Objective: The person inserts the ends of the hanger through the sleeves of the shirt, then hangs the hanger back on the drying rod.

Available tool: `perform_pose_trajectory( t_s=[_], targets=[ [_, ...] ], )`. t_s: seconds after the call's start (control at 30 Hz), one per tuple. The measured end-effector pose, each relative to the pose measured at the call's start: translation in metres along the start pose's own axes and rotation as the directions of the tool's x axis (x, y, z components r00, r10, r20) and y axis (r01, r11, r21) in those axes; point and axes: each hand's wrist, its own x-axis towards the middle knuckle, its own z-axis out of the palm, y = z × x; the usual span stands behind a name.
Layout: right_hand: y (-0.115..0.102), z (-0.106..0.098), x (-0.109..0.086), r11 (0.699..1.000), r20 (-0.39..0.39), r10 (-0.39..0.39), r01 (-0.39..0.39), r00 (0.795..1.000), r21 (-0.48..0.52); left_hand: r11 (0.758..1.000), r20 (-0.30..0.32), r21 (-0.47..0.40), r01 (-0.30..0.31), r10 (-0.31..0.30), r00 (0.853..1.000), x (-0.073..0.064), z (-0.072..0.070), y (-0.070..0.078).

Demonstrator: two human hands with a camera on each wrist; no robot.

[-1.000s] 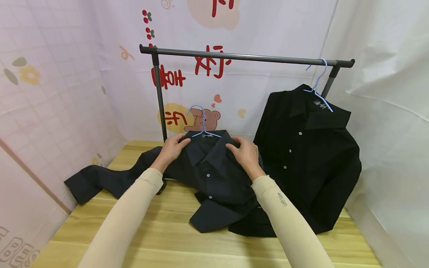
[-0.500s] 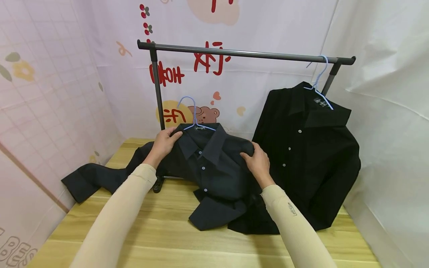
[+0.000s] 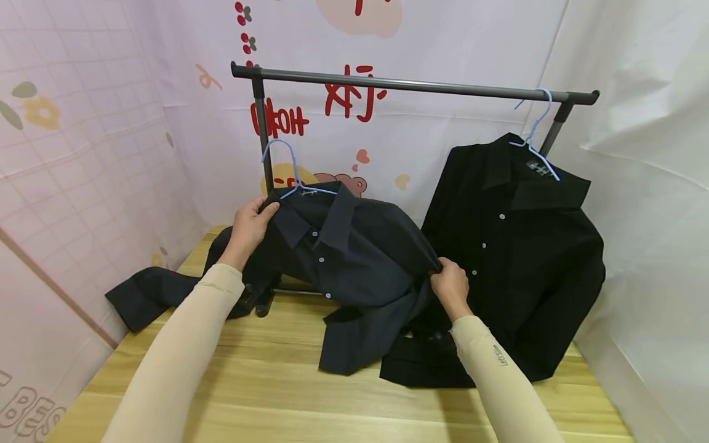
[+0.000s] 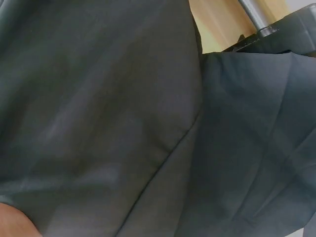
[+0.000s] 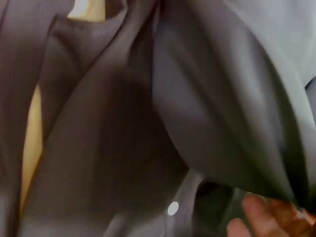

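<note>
A dark navy button-up shirt [image 3: 365, 264] is stretched between my two hands in the head view. At its collar, my left hand [image 3: 249, 226] pinches the shoulder cloth beside a light-blue hanger [image 3: 296, 166], whose hook rises out of the neck. My right hand [image 3: 450, 283] grips the sleeve on the other side, pulling it taut to the right. One sleeve trails left over the table. The left wrist view is mostly filled by dark cloth [image 4: 108, 108], and in the right wrist view fingers [image 5: 259, 215] grasp a gathered fold.
Behind the shirt stands a dark metal clothes rack [image 3: 410, 84]. A black shirt [image 3: 520, 258] on another blue hanger [image 3: 534, 126] hangs at the rack's right end, its lower part lying on the wooden table [image 3: 277, 394]. Printed white cloth [image 3: 443, 37] encloses the back and sides.
My left hand has moved left and up with the collar and hanger. The right hand has slid from the collar down and right to the sleeve, spreading the shirt.
</note>
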Motion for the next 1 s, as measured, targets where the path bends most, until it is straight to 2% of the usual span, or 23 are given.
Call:
perform_pose_trajectory(
  t_s=[0.1, 0.2, 0.3, 0.37, 0.43, 0.5, 0.53, 0.6, 0.67, 0.73, 0.8, 0.87, 1.0],
  targets=[
    [0.010, -0.005, 0.001, 0.998, 0.010, 0.057, -0.056, 0.998, -0.024, 1.000, -0.013, -0.025, 0.009, -0.009, 1.000, 0.000, -0.003, 0.003],
    [0.015, -0.007, 0.002, 0.996, 0.102, 0.079, -0.074, 0.992, -0.046, 0.999, -0.020, -0.045, 0.015, -0.016, 1.000, 0.000, -0.004, 0.003],
    [0.013, -0.005, 0.005, 1.000, 0.224, 0.029, -0.029, 0.974, -0.005, 0.999, -0.001, -0.044, 0.000, 0.000, 1.000, 0.000, -0.005, 0.002],
    [0.008, -0.002, 0.007, 0.998, 0.250, -0.044, 0.031, 0.967, 0.058, 0.999, 0.027, -0.044, -0.015, 0.016, 0.999, 0.000, -0.004, 0.001],
    [0.000, -0.001, 0.009, 0.986, 0.200, -0.132, 0.108, 0.971, 0.125, 0.999, 0.059, -0.047, -0.023, 0.026, 0.998, 0.000, -0.003, 0.001],
    [-0.010, -0.001, 0.011, 0.965, 0.101, -0.225, 0.207, 0.969, 0.160, 0.998, 0.096, -0.066, -0.023, 0.029, 0.995, -0.001, 0.000, 0.001],
    [-0.016, -0.002, 0.012, 0.951, 0.048, -0.269, 0.257, 0.962, 0.170, 0.997, 0.112, -0.077, -0.021, 0.030, 0.993, -0.001, 0.001, 0.001],
    [-0.029, -0.005, 0.014, 0.919, -0.046, -0.352, 0.354, 0.935, 0.171, 0.995, 0.147, -0.097, -0.013, 0.027, 0.989, -0.002, 0.003, 0.001],
    [-0.042, -0.007, 0.016, 0.890, -0.092, -0.419, 0.429, 0.903, 0.155, 0.993, 0.185, -0.115, 0.002, 0.020, 0.983, -0.003, 0.006, 0.002],
    [-0.053, -0.010, 0.017, 0.870, -0.094, -0.463, 0.472, 0.881, 0.144, 0.993, 0.222, -0.120, 0.017, 0.010, 0.975, -0.004, 0.008, 0.003],
    [-0.062, -0.011, 0.018, 0.860, -0.063, -0.484, 0.487, 0.873, 0.149, 0.991, 0.260, -0.129, 0.034, 0.001, 0.966, -0.005, 0.010, 0.005],
    [-0.069, -0.012, 0.018, 0.859, -0.023, -0.486, 0.483, 0.873, 0.169, 0.989, 0.288, -0.139, 0.051, -0.009, 0.958, -0.006, 0.012, 0.006],
    [-0.075, -0.015, 0.017, 0.870, 0.089, -0.455, 0.421, 0.886, 0.256, 0.984, 0.315, -0.163, 0.070, -0.015, 0.949, -0.008, 0.014, 0.012]
  ],
)
